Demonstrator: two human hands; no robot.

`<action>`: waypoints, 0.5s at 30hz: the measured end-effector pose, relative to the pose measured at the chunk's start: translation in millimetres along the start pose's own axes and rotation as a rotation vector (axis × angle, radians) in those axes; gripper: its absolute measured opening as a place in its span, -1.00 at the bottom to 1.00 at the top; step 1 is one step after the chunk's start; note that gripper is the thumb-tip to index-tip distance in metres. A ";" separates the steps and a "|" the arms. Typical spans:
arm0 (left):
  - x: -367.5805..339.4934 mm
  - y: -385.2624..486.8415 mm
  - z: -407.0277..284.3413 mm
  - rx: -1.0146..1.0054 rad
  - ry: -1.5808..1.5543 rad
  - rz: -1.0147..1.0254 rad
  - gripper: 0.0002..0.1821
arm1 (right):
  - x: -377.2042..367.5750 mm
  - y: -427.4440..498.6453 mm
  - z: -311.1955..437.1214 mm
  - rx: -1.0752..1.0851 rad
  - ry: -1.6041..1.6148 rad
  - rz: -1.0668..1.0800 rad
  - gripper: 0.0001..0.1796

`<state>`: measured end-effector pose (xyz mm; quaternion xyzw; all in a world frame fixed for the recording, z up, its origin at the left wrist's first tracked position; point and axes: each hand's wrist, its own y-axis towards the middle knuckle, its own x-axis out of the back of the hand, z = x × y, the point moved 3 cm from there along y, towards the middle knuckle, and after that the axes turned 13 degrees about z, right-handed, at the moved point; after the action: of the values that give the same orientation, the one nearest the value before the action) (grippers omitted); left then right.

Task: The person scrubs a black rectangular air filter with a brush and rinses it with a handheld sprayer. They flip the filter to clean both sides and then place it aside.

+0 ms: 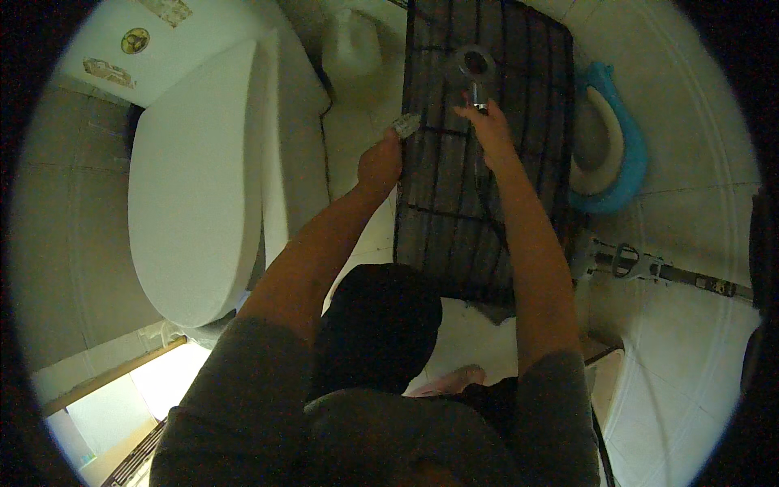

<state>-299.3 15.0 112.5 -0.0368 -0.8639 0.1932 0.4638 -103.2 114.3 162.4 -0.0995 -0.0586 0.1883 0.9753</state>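
My left hand (380,161) is closed on a small pale, crumpled-looking item (406,125), whose exact kind I cannot tell, at the left edge of a dark slatted mat (432,176). My right hand (490,131) holds a handheld shower head (476,64) by its chrome handle, with the round head pointing away from me over the mat. Down from that hand a dark hose (482,189) runs across the slats, partly hidden by my right forearm.
A white toilet with its lid (195,182) down stands at left. Beyond it a pale plastic container (351,45) sits on the floor. A blue and white child's toilet seat or basin (636,146) is right of the mat, near a wall rail with fittings (675,274). Tiled walls are close by.
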 end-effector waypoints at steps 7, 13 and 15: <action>60.8 84.1 -43.0 0.000 -0.006 -0.329 -0.73 | -17.4 -16.0 21.6 0.019 0.089 0.060 -0.59; -7.7 2.5 -49.7 0.085 -0.169 -0.146 -0.67 | -7.8 -20.2 19.0 0.067 0.065 0.036 -0.52; -8.7 2.6 -44.7 -0.046 -0.120 -0.228 -0.63 | -2.8 -12.9 9.7 0.026 0.080 0.063 -0.48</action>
<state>-258.2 28.7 126.9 0.0627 -0.8928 0.1214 0.4292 -102.6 103.2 174.4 -0.0958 -0.0141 0.2155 0.9717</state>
